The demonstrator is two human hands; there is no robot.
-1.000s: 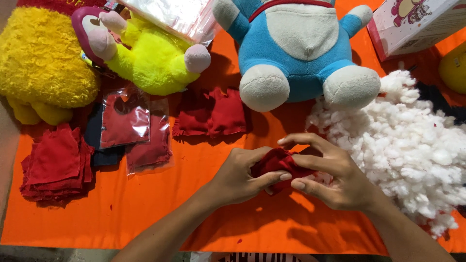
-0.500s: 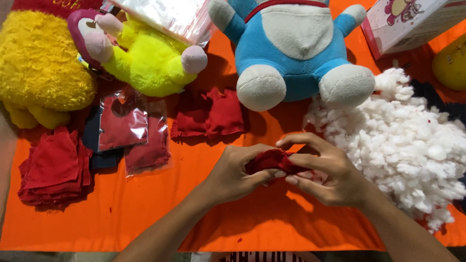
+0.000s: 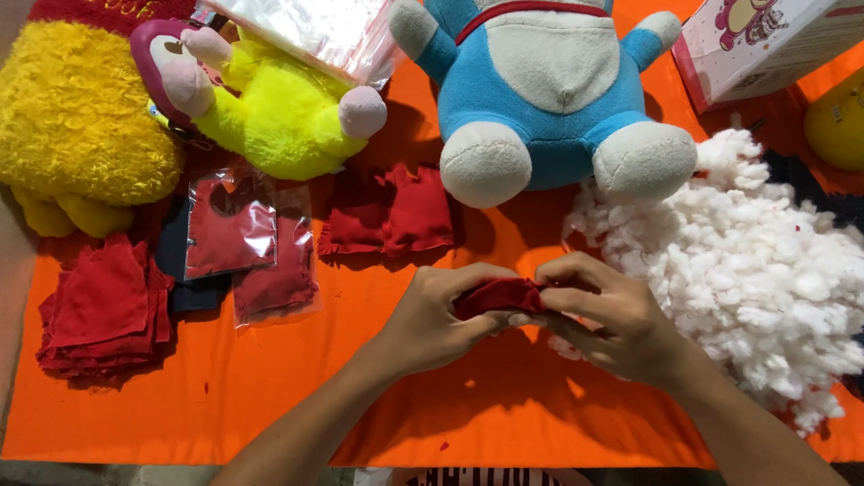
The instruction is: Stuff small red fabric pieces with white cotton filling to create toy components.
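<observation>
Closest in, the left hand and right hand meet over the orange cloth, both pinched shut on a small red fabric piece held between them — fingers curled over its top edge. Just right lies a heap of white stuffing. To the left sit stacked red squares and clear packets. Farther off — two red pieces, a blue plush toy, a yellow-green plush and a yellow plush.
</observation>
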